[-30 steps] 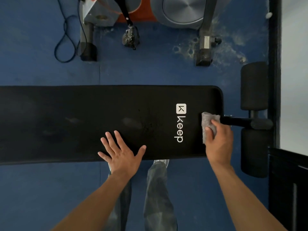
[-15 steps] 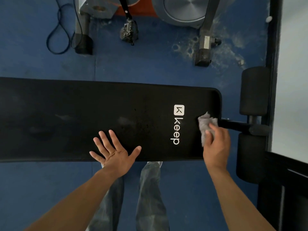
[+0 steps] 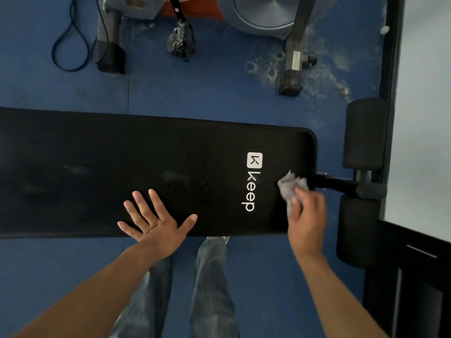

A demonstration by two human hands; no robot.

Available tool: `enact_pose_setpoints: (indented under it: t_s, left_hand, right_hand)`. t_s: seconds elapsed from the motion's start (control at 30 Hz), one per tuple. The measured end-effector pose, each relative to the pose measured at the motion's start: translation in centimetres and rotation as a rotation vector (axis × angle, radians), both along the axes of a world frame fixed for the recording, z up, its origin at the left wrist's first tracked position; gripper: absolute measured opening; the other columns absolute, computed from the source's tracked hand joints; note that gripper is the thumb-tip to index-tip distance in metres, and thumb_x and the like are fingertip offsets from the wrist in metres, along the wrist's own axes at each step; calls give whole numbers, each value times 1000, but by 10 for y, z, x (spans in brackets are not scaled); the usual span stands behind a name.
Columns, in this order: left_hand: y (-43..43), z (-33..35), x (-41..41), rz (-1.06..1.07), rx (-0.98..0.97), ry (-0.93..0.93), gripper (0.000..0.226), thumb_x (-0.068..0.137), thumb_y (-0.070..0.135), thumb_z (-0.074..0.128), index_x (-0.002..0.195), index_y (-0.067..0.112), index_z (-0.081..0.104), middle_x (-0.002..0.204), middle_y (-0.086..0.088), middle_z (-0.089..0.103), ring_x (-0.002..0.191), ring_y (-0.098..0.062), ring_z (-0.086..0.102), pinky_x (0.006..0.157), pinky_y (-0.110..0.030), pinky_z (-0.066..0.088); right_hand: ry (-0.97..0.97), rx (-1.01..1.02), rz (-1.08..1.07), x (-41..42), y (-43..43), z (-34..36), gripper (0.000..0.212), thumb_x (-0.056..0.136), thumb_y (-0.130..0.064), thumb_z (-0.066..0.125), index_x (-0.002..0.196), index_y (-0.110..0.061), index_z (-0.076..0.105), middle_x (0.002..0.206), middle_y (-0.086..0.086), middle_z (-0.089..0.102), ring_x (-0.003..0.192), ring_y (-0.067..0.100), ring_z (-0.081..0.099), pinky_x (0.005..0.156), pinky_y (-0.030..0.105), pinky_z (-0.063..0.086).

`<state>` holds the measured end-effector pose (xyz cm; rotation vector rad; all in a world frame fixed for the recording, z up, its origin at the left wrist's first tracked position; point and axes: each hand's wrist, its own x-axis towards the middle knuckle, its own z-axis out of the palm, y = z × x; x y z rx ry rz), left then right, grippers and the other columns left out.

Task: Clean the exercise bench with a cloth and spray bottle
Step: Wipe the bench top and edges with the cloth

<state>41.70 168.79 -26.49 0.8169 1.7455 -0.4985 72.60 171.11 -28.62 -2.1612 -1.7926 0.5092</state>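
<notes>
The exercise bench (image 3: 122,172) is wiped at its right end, beside the printed logo (image 3: 252,181). Dull smears further left should be covered with overlapping strokes. The left hand (image 3: 156,220) is spread flat, holding nothing. The cloth (image 3: 289,185) is bunched inside the closed right hand (image 3: 307,220). No spray bottle is visible.

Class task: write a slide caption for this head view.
Right hand wipes the black bench with a grey cloth; left hand spread flat.

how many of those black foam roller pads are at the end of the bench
2. One black cylindrical foam roller pad sits beyond the crossbar, the other nearer the person, by the right hand holding the crumpled grey cloth. None seems hidden.
</notes>
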Motion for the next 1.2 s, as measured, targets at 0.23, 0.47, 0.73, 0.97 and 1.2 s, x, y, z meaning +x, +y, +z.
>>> enact_pose_setpoints:
  t_s: [0.23,0.47,0.73,0.97,1.2]
  left_hand:
    - [1,-1,1,-8,-10,5,118,78,91,30,115,29,-64,115,-2,-75,107,-29,-68,106,-63,-29]
    - [4,2,1,-19,-37,0,117,78,91,29,112,29,-64,109,-1,-76,105,-29,-68,106,-64,-29]
    - [5,-3,-2,-34,-72,4,118,76,93,27,107,28,-66,105,-2,-78,103,-31,-68,106,-65,-27]
    - [6,-2,-2,-36,-74,-8,117,76,93,26,110,28,-65,111,-5,-75,112,-34,-64,107,-66,-27]
    - [5,-3,-5,-39,-88,-21,117,77,93,26,111,27,-65,110,-6,-76,110,-36,-64,106,-67,-26]
  right_hand:
    - [44,108,-176,-21,113,-14,29,100,-8,58,128,-7,65,119,13,58,106,19,58,95,3,34]
    - [128,-84,429,-51,5,3,26,97,-8,65,123,-10,68,110,8,58,94,19,55,82,30,50]
    - [5,-61,23,18,89,-4,27,97,-6,62,124,-3,66,114,20,58,104,33,59,93,16,34]
    - [44,35,17,-40,136,-12,26,98,-9,59,122,-7,66,117,15,60,106,29,58,92,22,37]
    - [219,-200,324,-66,-33,6,25,96,-12,68,121,-15,70,114,-2,55,100,17,55,90,18,45]
